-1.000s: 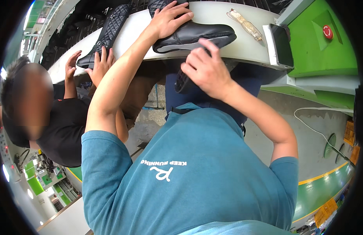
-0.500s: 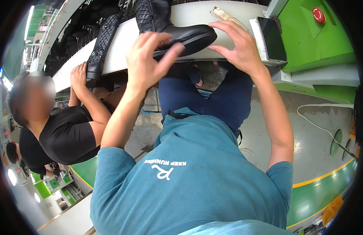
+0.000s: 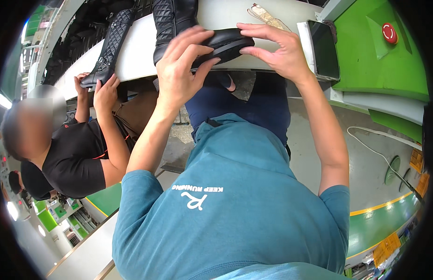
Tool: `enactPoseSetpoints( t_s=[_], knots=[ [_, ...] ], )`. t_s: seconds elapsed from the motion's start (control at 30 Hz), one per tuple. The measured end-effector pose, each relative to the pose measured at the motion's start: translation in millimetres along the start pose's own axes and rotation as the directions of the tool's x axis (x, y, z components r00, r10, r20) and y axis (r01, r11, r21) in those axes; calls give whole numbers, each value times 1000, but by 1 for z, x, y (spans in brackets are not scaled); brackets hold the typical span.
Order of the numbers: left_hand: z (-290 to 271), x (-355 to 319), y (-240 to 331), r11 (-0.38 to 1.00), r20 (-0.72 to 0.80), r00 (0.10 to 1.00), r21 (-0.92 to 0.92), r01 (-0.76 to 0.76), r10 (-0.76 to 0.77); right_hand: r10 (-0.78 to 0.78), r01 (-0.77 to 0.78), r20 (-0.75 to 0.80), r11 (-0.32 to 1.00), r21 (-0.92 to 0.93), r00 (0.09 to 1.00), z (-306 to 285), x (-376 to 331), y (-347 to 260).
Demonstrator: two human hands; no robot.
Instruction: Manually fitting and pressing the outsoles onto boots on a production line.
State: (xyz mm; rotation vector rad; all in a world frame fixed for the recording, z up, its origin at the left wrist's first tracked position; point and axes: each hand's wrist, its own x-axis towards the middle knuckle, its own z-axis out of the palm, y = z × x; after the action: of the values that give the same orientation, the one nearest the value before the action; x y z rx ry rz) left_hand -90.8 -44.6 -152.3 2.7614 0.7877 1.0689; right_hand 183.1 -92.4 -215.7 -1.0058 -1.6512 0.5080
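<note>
A black quilted boot (image 3: 228,45) lies on the white work surface (image 3: 221,14), its shaft pointing away and its toe to the right. Around the middle of its foot, my left hand (image 3: 180,70) is closed, with the thumb by the sole edge and the fingers over the upper. The toe sits between the thumb and fingers of my right hand (image 3: 282,50), which pinch it from the right end. Part of the foot is hidden behind my left fingers.
At left, a co-worker (image 3: 81,149) holds another black quilted boot (image 3: 112,44). A cream-coloured cord-wrapped object (image 3: 268,16) lies beyond my right hand. Further right are a dark-screened device (image 3: 324,50) and a green machine (image 3: 366,65) with a red button (image 3: 389,33).
My left hand has come onto the boot's foot and my right fingers have closed on the toe. The boot has turned slightly. The co-worker now has both hands at the other boot.
</note>
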Motion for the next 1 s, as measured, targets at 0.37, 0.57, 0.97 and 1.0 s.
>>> enactPoseSetpoints(
  t_s=[0.37,0.57,0.97,1.0],
  knots=[
    [-27,-1,-24,961,204,951,-101,256,-232,-22,39,-174,995,94,985,57,-9,2],
    [-29,10,-26,971,222,955,-91,222,-198,128,-104,-87,965,242,988,53,-3,6],
    [-32,13,-29,953,257,939,-134,271,-231,477,-514,201,733,446,855,33,25,0],
    [-32,12,-27,946,253,936,-148,288,-245,487,-521,197,736,433,851,33,24,-1]
  ],
)
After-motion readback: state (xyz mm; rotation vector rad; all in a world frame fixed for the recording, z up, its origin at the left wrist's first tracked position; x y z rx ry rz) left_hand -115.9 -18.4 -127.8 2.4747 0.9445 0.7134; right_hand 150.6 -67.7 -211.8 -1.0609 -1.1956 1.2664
